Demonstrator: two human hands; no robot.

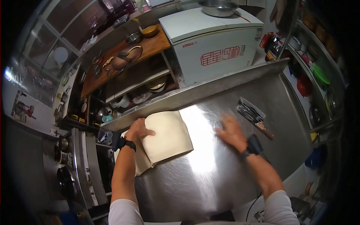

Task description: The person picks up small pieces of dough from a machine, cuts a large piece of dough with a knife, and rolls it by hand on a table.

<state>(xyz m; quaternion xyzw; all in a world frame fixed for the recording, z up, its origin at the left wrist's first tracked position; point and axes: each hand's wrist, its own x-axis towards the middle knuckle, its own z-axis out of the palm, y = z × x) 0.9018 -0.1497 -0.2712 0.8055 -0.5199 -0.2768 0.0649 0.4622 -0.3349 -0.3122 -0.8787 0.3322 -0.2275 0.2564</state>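
A thick, pale sheet of dough (167, 132) lies folded over itself on the left part of the steel worktop (168, 195). My left hand (138, 129) is at the left side of the upper layer, thumb stretched across its top and fingers partly hidden at the edge, gripping it. To the right of the dough, my right hand (230, 131) is over bare steel, holding nothing, blurred by motion, with the thumb apart from the fingers. A cleaver (252, 112) with a floury blade and wooden handle lies just beyond that hand.
A raised metal lip (202, 93) runs along the worktop's far edge. Behind it stand a white chest freezer (217, 52) with a metal basin (218, 7) on top and a wooden counter (97, 80) with bowls. Shelves (318, 75) with crockery rise at the right.
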